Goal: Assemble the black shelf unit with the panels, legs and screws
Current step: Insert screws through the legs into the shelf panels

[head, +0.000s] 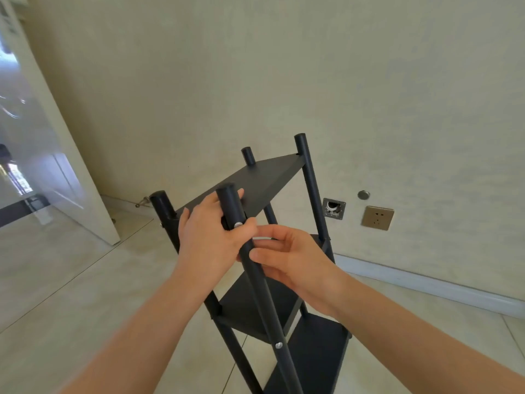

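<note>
**Top corner of the shelf unit (312,345), near side.** The unit stands upright on the floor, close in front of the wall, with its top panel (264,177) already seated between four legs.

My left hand (210,234) has its grip closed on the near leg (230,200). The fingers reach behind the leg onto the panel's edge and the thumb comes round in front, just beside the upper screw (238,224). My right hand (292,260) is also clenched on this leg lower down, thumb pressed on its front. A pale sliver shows by the index finger; I cannot tell whether it is a tool.

The step in hand looks to me like seating this upper screw. To do it well, I would:

- pin panel and leg together with the left hand so the holes stay lined up;
- drive the screw square, not slanted;
- stop once it sits as flush as the lower screw (279,344).

**Surroundings, left to right.** A glossy white door (65,166) stands ajar, and pale floor tiles (85,294) run beneath the unit. The textured wall (284,81) carries an open wall box (333,209), a round cover (363,194) and a brass-coloured socket (377,218). A skirting (426,282) runs along its foot.
</note>
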{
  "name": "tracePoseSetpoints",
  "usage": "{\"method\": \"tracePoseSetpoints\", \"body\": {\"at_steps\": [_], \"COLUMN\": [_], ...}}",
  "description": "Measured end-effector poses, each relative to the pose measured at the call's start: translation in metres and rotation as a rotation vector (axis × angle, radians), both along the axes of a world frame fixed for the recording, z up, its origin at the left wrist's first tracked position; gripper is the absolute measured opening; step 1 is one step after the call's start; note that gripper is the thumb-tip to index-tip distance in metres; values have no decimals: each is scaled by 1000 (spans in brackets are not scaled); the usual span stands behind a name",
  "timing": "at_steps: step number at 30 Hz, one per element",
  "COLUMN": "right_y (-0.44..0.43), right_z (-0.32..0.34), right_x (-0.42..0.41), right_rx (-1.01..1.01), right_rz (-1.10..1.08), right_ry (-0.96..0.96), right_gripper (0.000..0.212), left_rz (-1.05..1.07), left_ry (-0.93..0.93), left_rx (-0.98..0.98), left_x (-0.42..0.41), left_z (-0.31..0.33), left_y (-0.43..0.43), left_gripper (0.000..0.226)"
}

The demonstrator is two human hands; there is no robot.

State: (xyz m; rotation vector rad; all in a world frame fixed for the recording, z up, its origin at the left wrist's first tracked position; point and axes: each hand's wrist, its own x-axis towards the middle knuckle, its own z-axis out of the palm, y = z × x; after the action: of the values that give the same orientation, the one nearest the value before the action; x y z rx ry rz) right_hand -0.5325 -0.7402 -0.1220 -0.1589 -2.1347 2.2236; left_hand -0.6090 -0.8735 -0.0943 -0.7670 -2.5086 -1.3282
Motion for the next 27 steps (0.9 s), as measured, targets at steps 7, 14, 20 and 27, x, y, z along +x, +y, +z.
{"method": "tracePoseSetpoints", "body": {"at_steps": [7,14,20,27], "right_y": [29,95,123,128], "right_z": [12,1,-8,-13], "right_x": [23,31,28,15], "right_rx": [-50,362,490,427], "right_rz": [-109,-613,-662,-645], "right_ry": [-18,-95,-120,-82], "right_gripper": [27,29,48,21], "left_rz": [-83,-123,-271,-303], "left_ry": [10,34,36,33], "left_rx": [-34,-84,-35,-28], "left_x": [25,33,27,35], "left_z": [0,2,-2,1], "left_y": [-12,-18,-32,-38], "left_gripper": [68,74,77,70]}}
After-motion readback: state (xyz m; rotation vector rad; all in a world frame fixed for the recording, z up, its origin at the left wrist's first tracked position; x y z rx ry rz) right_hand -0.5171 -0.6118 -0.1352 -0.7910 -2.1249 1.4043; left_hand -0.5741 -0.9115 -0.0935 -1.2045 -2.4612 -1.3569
